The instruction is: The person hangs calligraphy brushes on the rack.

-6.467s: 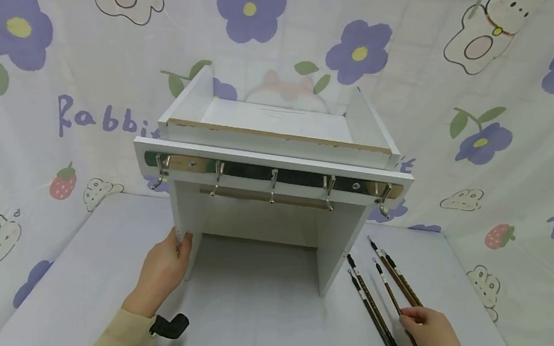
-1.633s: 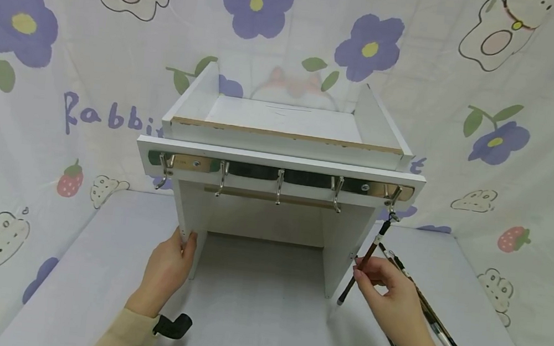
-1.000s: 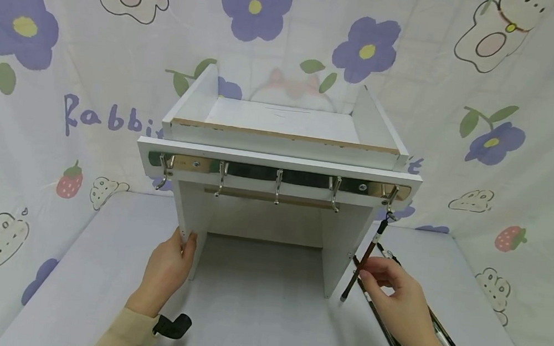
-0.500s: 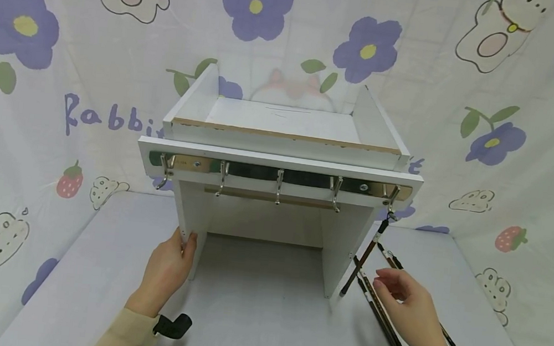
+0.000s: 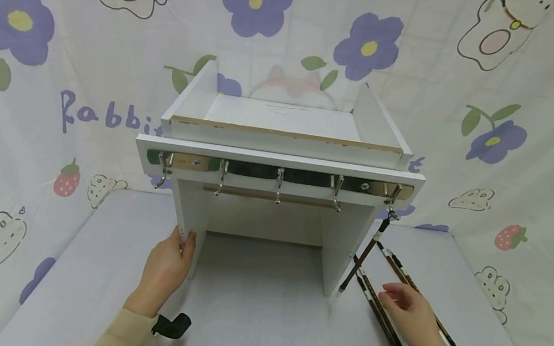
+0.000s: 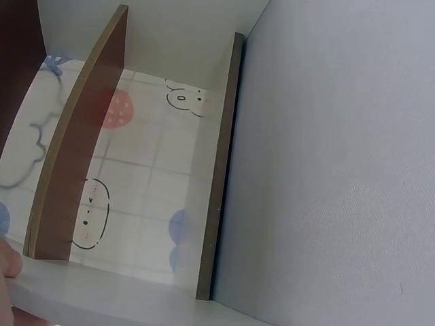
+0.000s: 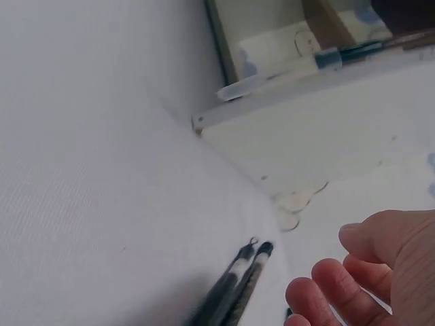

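Observation:
A white wooden shelf rack [image 5: 278,157] stands on the table, with a metal strip of several hooks along its front. My left hand [image 5: 162,268] grips the rack's left side panel, thumb on the inner side. From the rightmost hook [image 5: 393,198] hangs a calligraphy brush [image 5: 362,261] by its loop, tilted; its clear-tipped end crosses the right wrist view. My right hand [image 5: 408,316] is apart from that brush, fingers loosely bent and holding nothing. Two dark brushes [image 5: 383,320] lie on the table to its left; more brushes [image 5: 400,271] lie behind and right of it.
The white-covered table [image 5: 254,310] runs under the rack to a patterned cloth backdrop [image 5: 279,45]. Inside the rack, a brown-edged board [image 6: 78,149] shows in the left wrist view. The other hooks [image 5: 279,186] carry nothing.
My right hand has lifted a brush from the table, hung it on the rightmost hook, let go and drawn back to the right. The left hand has kept its grip on the rack.

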Available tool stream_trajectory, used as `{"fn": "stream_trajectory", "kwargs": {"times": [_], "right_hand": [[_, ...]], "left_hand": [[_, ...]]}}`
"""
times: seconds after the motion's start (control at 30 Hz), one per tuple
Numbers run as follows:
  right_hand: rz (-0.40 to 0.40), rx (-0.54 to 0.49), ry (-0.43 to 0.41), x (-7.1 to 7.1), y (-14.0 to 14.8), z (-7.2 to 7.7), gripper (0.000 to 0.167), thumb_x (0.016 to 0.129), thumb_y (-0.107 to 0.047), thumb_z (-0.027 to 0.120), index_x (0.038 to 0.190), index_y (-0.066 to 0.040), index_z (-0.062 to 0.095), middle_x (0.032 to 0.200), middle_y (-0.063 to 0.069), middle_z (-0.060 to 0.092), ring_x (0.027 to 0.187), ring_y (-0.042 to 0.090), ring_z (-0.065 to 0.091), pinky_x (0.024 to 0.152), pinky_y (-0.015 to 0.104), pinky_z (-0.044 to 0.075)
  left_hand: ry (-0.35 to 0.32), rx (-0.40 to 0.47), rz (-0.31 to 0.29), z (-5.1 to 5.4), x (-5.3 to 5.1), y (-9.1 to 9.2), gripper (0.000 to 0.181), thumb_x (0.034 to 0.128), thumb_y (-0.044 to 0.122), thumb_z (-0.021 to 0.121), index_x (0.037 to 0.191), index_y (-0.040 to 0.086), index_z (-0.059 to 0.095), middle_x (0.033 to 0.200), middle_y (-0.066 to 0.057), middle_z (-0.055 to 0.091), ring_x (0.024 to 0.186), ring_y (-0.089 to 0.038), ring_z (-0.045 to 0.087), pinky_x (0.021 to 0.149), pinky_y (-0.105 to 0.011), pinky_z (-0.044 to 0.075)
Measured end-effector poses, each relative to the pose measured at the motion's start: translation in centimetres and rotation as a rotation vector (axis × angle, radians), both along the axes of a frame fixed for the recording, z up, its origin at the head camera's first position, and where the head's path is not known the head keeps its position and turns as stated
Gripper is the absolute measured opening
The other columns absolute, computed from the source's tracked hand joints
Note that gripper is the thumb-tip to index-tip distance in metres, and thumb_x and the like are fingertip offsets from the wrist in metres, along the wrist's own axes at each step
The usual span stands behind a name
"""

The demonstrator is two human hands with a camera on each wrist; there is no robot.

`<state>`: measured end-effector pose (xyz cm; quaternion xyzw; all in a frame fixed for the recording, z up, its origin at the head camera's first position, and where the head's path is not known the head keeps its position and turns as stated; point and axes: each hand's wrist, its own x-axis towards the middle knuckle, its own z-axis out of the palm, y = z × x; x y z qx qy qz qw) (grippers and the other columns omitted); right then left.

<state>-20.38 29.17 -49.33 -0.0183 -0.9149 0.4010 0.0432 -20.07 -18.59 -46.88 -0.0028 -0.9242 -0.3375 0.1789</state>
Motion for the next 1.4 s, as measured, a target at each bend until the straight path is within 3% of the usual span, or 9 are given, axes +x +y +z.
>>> {"fn": "stream_trajectory", "kwargs": {"times": [0.17, 0.3, 0.83, 1.4], "right_hand": [[-0.030, -0.159, -0.106, -0.5, 1.0, -1.3, 0.044, 0.093, -0.033, 0.067, 0.121, -0.001, 0.060, 0.104, 0.012, 0.067, 0.089, 0.020, 0.065, 0.070, 0.029, 0.052], [-0.059, -0.198, -0.171, -0.6, 1.5, -2.0, 0.049, 0.093, -0.036, 0.066, 0.124, 0.001, 0.057, 0.104, 0.012, 0.067, 0.088, 0.020, 0.064, 0.070, 0.029, 0.052], [-0.087, -0.115, -0.224, -1.2, 1.7, -3.3, 0.056, 0.089, -0.046, 0.067, 0.121, 0.000, 0.060, 0.105, 0.009, 0.067, 0.086, 0.017, 0.062, 0.069, 0.029, 0.051], [-0.074, -0.078, -0.220, -1.7, 1.6, -4.4, 0.043, 0.089, -0.035, 0.069, 0.116, -0.002, 0.062, 0.097, 0.007, 0.065, 0.083, 0.019, 0.059, 0.067, 0.033, 0.047]], "left_hand": [[0.001, -0.003, 0.002, -0.1, -0.1, 0.0, 0.040, 0.1039, 0.033, 0.041, 0.124, 0.000, 0.051, 0.103, -0.026, 0.067, 0.080, -0.037, 0.068, 0.058, -0.046, 0.051], [0.004, -0.004, 0.002, -0.1, -0.1, 0.0, 0.039, 0.1039, 0.033, 0.041, 0.123, 0.000, 0.052, 0.103, -0.026, 0.067, 0.079, -0.036, 0.068, 0.058, -0.046, 0.051], [0.014, 0.004, 0.020, -0.1, 0.1, 0.1, 0.035, 0.1037, 0.032, 0.041, 0.115, 0.001, 0.054, 0.096, -0.025, 0.068, 0.073, -0.034, 0.066, 0.057, -0.046, 0.049], [0.010, -0.001, 0.019, -0.2, -0.1, 0.1, 0.038, 0.1040, 0.033, 0.040, 0.118, 0.000, 0.053, 0.097, -0.025, 0.068, 0.074, -0.035, 0.066, 0.058, -0.047, 0.049]]}}
